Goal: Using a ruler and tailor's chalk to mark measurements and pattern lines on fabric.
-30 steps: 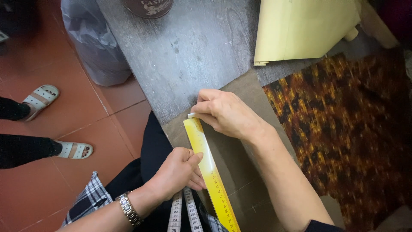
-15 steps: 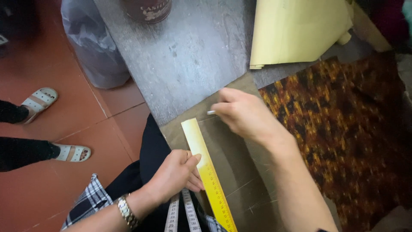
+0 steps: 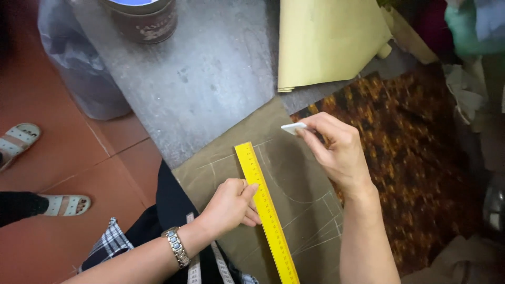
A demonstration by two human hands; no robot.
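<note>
Tabletop (image 3: pixel 210 79): grey, worn; carries the cloth, a folded yellow sheet (image 3: pixel 326 42) and a tin (image 3: pixel 142 18) at the far edge.
Cloth (image 3: pixel 294 179): olive fabric lying flat near the front edge, chalked with straight and curved lines; likely soft and light, prone to creep unless pressed flat.
Ruler (image 3: pixel 265 210): yellow, lying lengthwise on the cloth; appears stiff and smooth, best held down along its middle.
Left hand (image 3: pixel 229 205): fingers curled, tips pressing against the ruler's left edge.
Right hand (image 3: pixel 336 150): closed in a pinch on the chalk, raised near the cloth's far corner.
Chalk (image 3: pixel 293 127): thin white wedge, probably brittle; grip near its thick end.
</note>
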